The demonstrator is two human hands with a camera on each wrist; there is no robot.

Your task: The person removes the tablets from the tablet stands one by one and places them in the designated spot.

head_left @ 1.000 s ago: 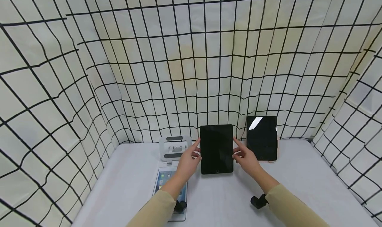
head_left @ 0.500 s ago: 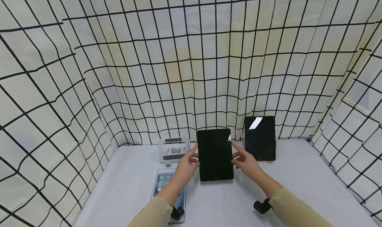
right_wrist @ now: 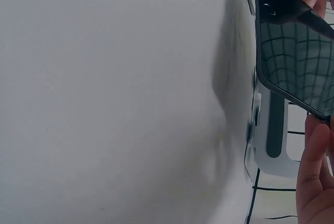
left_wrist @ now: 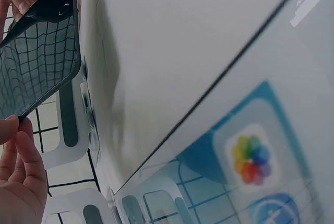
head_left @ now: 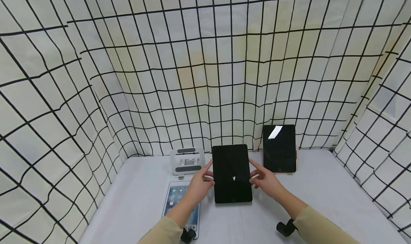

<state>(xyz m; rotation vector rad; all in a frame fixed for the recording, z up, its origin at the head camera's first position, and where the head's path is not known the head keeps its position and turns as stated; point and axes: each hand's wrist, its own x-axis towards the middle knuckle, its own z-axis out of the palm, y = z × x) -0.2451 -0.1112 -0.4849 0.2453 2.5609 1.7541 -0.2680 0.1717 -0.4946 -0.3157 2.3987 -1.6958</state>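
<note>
A black-faced tablet [head_left: 232, 174] is held upright, leaning back slightly, between both hands in the head view. Its screen is dark, with a round button at the lower edge. My left hand [head_left: 199, 185] pinches the left side edge between thumb and fingers. The right edge is pinched the same way by my right hand [head_left: 265, 179]. Behind the tablet, both wrist views show part of a white stand with a grey pad [right_wrist: 275, 125]; in the head view the tablet hides it. The tablet's lower edge is close over the white tabletop.
A second dark tablet [head_left: 279, 147] leans on a pinkish stand at the back right. At the back left is a white stand [head_left: 187, 158] with grey pads. A white tablet with a lit screen [head_left: 174, 196] lies flat, partly under my left forearm. Grid-lined cloth [head_left: 224, 69] walls the table.
Both hands have lowered the black tablet and brought it nearer to me, and it leans back slightly more. The grip on both side edges stays. The other tablets and the stands have not moved.
</note>
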